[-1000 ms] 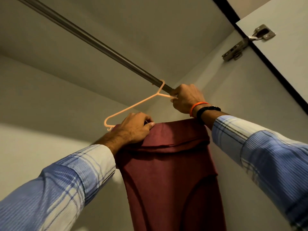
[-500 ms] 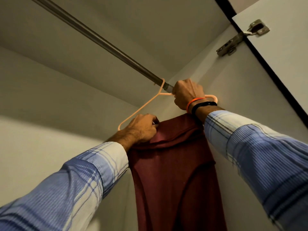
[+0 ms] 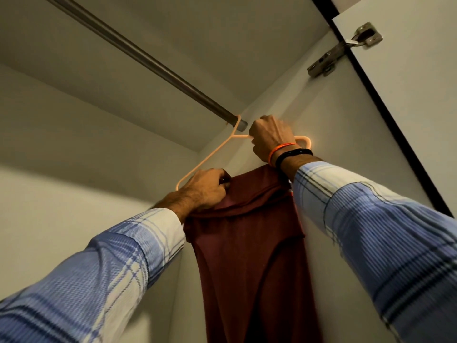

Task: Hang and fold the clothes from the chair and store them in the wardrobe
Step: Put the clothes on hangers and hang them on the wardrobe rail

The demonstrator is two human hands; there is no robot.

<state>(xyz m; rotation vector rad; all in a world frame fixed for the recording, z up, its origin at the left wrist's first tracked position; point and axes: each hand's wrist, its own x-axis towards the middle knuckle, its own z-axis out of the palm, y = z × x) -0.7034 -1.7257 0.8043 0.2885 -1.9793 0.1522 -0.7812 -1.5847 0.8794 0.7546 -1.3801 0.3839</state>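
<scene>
A pale orange plastic hanger (image 3: pixel 210 157) hooks over the right end of the dark metal rail (image 3: pixel 148 60) inside the wardrobe. A dark red garment (image 3: pixel 252 256) is folded over the hanger's lower bar and hangs straight down. My right hand (image 3: pixel 269 138) grips the hanger's upper right arm, close to the hook. My left hand (image 3: pixel 205 189) grips the lower left part of the hanger together with the top edge of the garment. The hanger's right end (image 3: pixel 305 141) peeks out behind my right wrist.
The wardrobe's right side wall (image 3: pixel 346 144) lies right behind the hanger. A metal hinge (image 3: pixel 343 49) joins it to the open white door (image 3: pixel 420 82). The wardrobe ceiling (image 3: pixel 197 33) is just above the rail. The back wall (image 3: pixel 61 194) is to the left.
The hanger with the garment has slid right along the rail to its end by the side wall. Both hands kept their hold and moved with it.
</scene>
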